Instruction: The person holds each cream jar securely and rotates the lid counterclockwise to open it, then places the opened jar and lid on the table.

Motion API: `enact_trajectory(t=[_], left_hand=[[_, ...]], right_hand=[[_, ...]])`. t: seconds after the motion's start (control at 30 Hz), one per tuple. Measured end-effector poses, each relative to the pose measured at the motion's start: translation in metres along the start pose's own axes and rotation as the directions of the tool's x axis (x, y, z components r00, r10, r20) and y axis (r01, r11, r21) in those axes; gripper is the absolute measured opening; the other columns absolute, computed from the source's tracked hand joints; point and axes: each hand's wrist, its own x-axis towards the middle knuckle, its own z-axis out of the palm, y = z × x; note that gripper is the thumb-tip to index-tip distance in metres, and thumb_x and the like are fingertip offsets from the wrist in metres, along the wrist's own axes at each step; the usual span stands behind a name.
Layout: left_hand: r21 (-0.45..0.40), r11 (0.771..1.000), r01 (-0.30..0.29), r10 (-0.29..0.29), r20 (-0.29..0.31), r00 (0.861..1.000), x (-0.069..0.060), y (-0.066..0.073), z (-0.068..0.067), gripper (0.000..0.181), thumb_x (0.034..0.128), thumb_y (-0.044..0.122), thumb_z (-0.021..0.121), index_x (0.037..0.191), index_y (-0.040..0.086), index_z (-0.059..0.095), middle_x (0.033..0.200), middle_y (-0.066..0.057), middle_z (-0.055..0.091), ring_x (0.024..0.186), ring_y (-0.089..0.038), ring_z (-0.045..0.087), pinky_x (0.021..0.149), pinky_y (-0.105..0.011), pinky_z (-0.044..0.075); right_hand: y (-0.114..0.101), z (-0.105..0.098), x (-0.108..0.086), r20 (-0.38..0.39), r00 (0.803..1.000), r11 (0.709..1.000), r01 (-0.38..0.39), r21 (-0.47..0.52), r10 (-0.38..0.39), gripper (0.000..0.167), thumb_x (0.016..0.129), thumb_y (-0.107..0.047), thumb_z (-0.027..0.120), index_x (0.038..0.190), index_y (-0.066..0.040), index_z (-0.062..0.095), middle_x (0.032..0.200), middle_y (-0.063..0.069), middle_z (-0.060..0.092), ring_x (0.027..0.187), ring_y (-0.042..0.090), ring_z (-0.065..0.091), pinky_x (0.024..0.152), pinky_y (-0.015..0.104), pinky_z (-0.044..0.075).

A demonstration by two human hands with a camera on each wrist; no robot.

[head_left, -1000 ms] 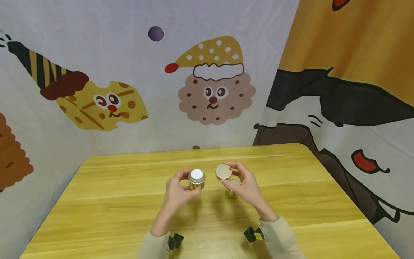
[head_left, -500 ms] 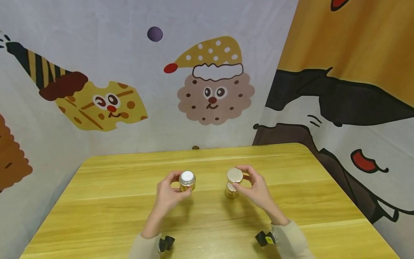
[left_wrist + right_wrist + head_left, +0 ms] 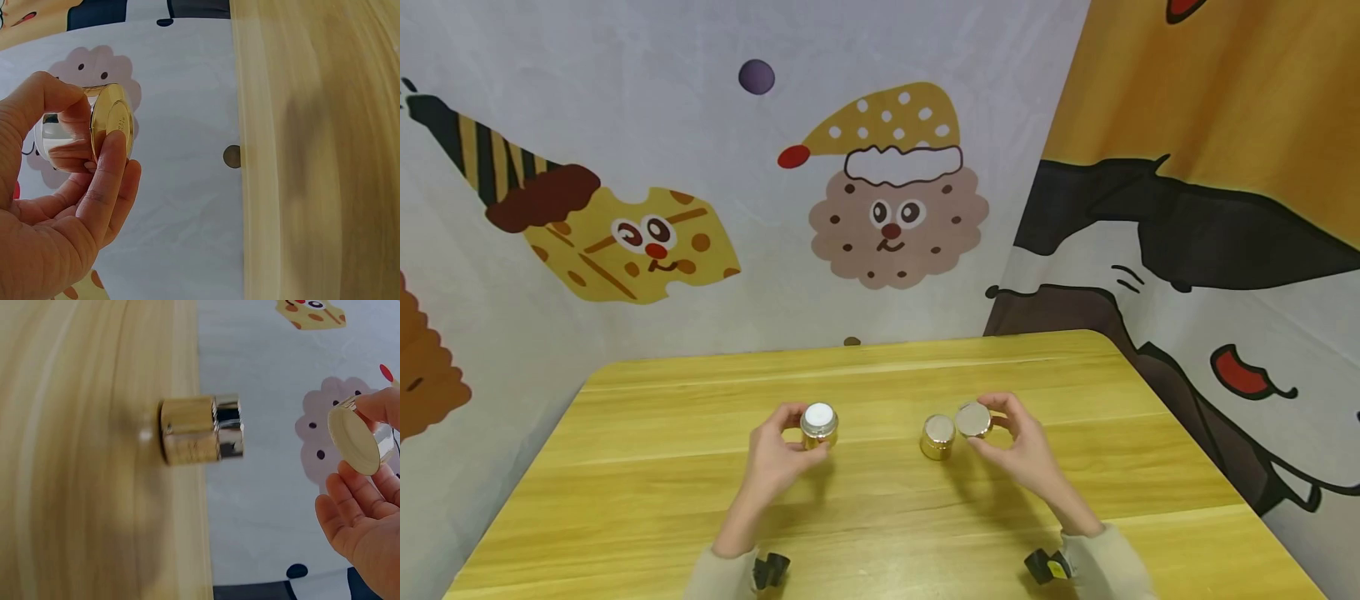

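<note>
The left hand [image 3: 773,454] grips the jar [image 3: 818,432] between the thumb and the fingers, and its white top faces upward; this jar is lifted above the table [image 3: 872,517], with its shadow on the wood. The right hand [image 3: 1026,454] pinches the gold lid [image 3: 973,419] by its rim, also in the air, and the right wrist view shows the hollow underside. A second gold jar [image 3: 937,440] stands upright on the table, between the two hands but closer to the right one. From above, the lid looks just beside it, yet the right wrist view shows a gap. Between the left hand's jar and the standing jar there is a wide stretch of wood. The table's far edge runs behind both hands, near the printed cloth [image 3: 887,317], and the side edges are well apart from them
</note>
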Motion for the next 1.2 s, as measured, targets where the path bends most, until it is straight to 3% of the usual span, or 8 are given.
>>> enact_trajectory(t=[0.4, 0.57, 0.7, 0.87, 1.07, 1.2], left_hand=[[0.013, 1.000, 0.001, -0.001, -0.005, 1.000, 0.000, -0.006, -0.005, 0.049, 0.0649, -0.006, 0.077, 0.109, -0.006, 0.058, 0.104, -0.019, 0.061, 0.098, -0.031, 0.058, 0.068, -0.026, 0.057], [0.022, 1.000, 0.001, -0.001, -0.005, 1.000, 0.000, -0.006, -0.005, 0.048, 0.0646, -0.006, 0.077, 0.109, -0.006, 0.057, 0.103, -0.018, 0.061, 0.097, -0.031, 0.058, 0.067, -0.026, 0.057], [0.035, 0.999, 0.003, -0.002, -0.006, 1.000, 0.000, -0.008, -0.006, 0.048, 0.0647, -0.007, 0.077, 0.109, -0.006, 0.057, 0.103, -0.018, 0.061, 0.097, -0.031, 0.058, 0.067, -0.025, 0.057], [0.039, 0.999, 0.009, -0.009, -0.004, 1.000, -0.001, -0.008, -0.007, 0.048, 0.0652, -0.006, 0.077, 0.109, -0.006, 0.057, 0.104, -0.018, 0.061, 0.097, -0.031, 0.057, 0.067, -0.026, 0.057], [0.041, 0.999, 0.007, -0.007, -0.003, 1.000, -0.002, -0.009, -0.008, 0.048, 0.0658, -0.005, 0.077, 0.109, -0.006, 0.058, 0.104, -0.018, 0.061, 0.098, -0.031, 0.057, 0.067, -0.027, 0.057], [0.048, 0.999, 0.005, -0.005, -0.004, 1.000, -0.001, -0.010, -0.008, 0.047, 0.0656, -0.006, 0.076, 0.109, -0.006, 0.058, 0.104, -0.019, 0.061, 0.098, -0.032, 0.058, 0.067, -0.026, 0.057]], right_hand=[[0.010, -0.020, -0.014, 0.028, 1.000, 0.986, -0.006, -0.165, 0.010, 0.054, 0.061, 0.016, 0.076, 0.110, 0.005, 0.055, 0.107, 0.015, 0.059, 0.100, 0.006, 0.051, 0.081, 0.017, 0.049], [0.011, -0.024, -0.018, 0.032, 0.999, 0.969, 0.004, -0.246, 0.004, 0.056, 0.059, 0.016, 0.079, 0.109, 0.003, 0.057, 0.108, 0.014, 0.059, 0.098, 0.008, 0.052, 0.079, 0.024, 0.052], [0.004, -0.026, -0.020, 0.027, 1.000, 0.955, 0.002, -0.297, 0.006, 0.054, 0.060, 0.014, 0.079, 0.109, 0.002, 0.058, 0.105, 0.015, 0.059, 0.095, 0.011, 0.051, 0.075, 0.038, 0.054], [-0.018, -0.028, -0.018, 0.023, 1.000, 0.941, -0.006, -0.337, 0.014, 0.050, 0.061, 0.013, 0.078, 0.106, 0.003, 0.060, 0.097, 0.013, 0.059, 0.088, 0.014, 0.052, 0.073, 0.035, 0.054], [0.009, -0.036, -0.026, 0.012, 0.999, 0.948, -0.031, -0.318, 0.037, 0.054, 0.061, 0.012, 0.079, 0.108, 0.006, 0.053, 0.099, 0.009, 0.059, 0.089, 0.006, 0.052, 0.073, 0.036, 0.055], [0.017, -0.038, -0.030, 0.014, 1.000, 0.940, -0.006, -0.341, 0.012, 0.055, 0.056, 0.016, 0.079, 0.104, 0.007, 0.054, 0.098, 0.011, 0.058, 0.087, 0.011, 0.054, 0.069, 0.038, 0.056]])
